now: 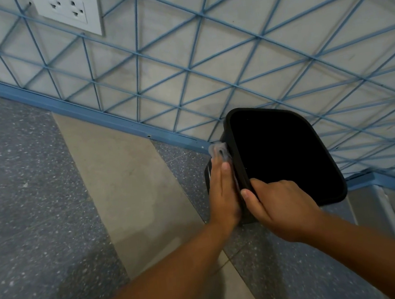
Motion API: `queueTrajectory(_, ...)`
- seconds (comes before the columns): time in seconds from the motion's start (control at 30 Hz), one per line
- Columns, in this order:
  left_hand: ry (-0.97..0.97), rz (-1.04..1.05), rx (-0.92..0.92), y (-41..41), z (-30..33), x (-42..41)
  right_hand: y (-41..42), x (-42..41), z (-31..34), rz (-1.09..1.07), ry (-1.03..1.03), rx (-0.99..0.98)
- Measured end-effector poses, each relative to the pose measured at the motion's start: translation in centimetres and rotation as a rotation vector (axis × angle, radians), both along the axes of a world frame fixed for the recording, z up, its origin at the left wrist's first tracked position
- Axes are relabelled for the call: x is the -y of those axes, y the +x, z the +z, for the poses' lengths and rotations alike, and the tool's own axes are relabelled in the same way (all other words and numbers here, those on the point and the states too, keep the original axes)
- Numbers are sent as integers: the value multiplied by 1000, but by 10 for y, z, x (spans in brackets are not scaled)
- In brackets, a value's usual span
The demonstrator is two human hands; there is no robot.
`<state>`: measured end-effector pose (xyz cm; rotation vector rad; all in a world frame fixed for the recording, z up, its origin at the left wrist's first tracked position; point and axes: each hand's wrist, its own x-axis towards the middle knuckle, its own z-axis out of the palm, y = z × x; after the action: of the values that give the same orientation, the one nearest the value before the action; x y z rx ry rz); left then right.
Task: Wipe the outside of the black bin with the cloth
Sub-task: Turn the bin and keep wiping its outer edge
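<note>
A: Where was the bin (284, 153) in relation to the hands?

B: It stood on the floor (34, 196) at the foot of the wall (203, 48), its open top facing the camera. The 2 hands met at its near left corner, the left hand (224, 196) on the outer left side and the right hand (277, 209) on the rim.

A: And the cloth (219, 152)?

B: It was a pale grey wad lying against the bin's left side, between that side and the left hand. A bunched end stuck out beyond the fingertips, toward the blue strip (80, 109) along the bottom of the wall.

A: How was the left hand held?

B: Flat, with the fingers straight and close together, pointing away from the person and pressing the cloth onto the bin. The forearm ran up from the bottom of the view.

A: And the right?

B: It was clamped on the bin's rim. The thumb lay on the outside at the corner, and the fingers curled over the edge into the dark inside, where their tips could not be seen. That forearm came in from the lower right.

A: Anything else close by?

B: A metal cabinet (386, 215) stood just right of the bin, and 1 white socket plate (68, 12) sat high on the wall, well apart from both hands.
</note>
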<state>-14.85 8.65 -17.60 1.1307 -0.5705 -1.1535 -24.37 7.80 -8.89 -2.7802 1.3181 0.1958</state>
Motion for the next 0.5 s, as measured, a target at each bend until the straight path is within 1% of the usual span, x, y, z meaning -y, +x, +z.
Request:
queueTrajectory(0.07, 86, -14, -80, 10, 2, 25, 3, 1, -1, -4, -8, 7)
queueTrajectory(0.13, 94, -14, -109, 13, 5, 33, 6, 1, -1, -16, 4, 22)
queueTrajectory(0.23, -1, -10, -27, 1, 7, 5, 4, 0, -1, -12, 7, 16)
queueTrajectory(0.3, -18, -2, 22, 1, -1, -3, 3, 0, 0, -11, 1, 14)
queueTrajectory(0.37, 49, -20, -25, 10, -2, 18, 5, 2, -1, -15, -4, 18)
queueTrajectory(0.43, 109, -28, -121, 17, 3, 37, 6, 1, -2, -22, 0, 26)
queueTrajectory(0.5, 65, -36, -122, 12, 12, 30, 6, 1, -1, -24, 6, 30)
